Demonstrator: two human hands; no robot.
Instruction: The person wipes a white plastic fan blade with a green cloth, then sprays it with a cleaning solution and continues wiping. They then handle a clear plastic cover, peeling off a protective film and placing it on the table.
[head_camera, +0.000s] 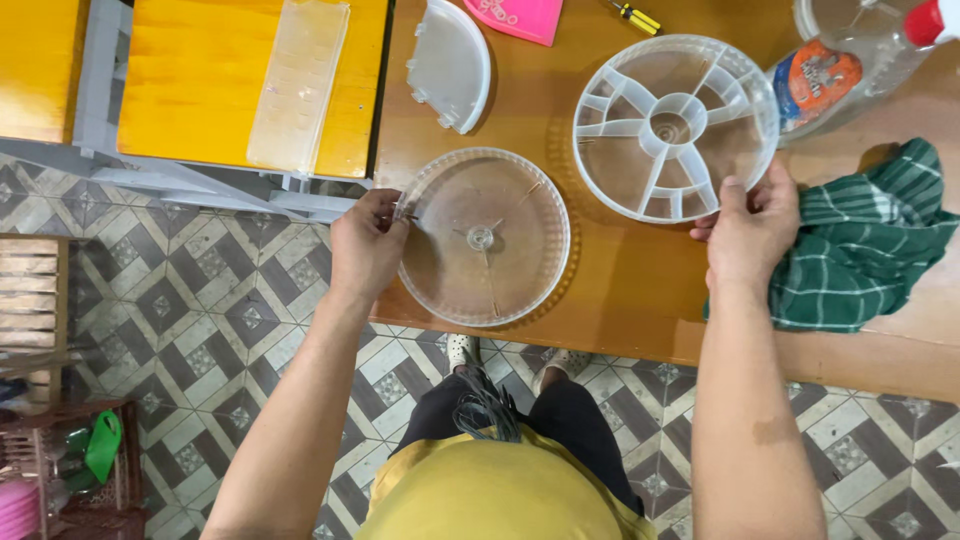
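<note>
- We see our left hand (366, 245) at the left rim of a clear round lid (484, 237), its fingers (388, 212) pinching that rim
- The lid lies flat on the wooden counter (620, 280), at its near left edge, with a small hub in its middle
- Our right hand (750, 228) grips the near right rim of a clear round tray (675, 125) split into wedge compartments around a centre ring; its fingers are closed on that rim
- The tray sits on the counter, to the right of the lid and farther off, the two just apart
- A green checked cloth (870, 240) lies bunched just right of the right hand
- A clear bottle (850, 60) with an orange label lies at the far right, close to the tray
- A clear half-round piece (450, 62) rests far left on the counter, a pink sheet (515, 18) and a yellow-handled screwdriver (632, 14) beyond it
- A long clear strip (298, 85) lies on a yellow bench (190, 80) to the left
- Patterned floor tiles (220, 320) show below
</note>
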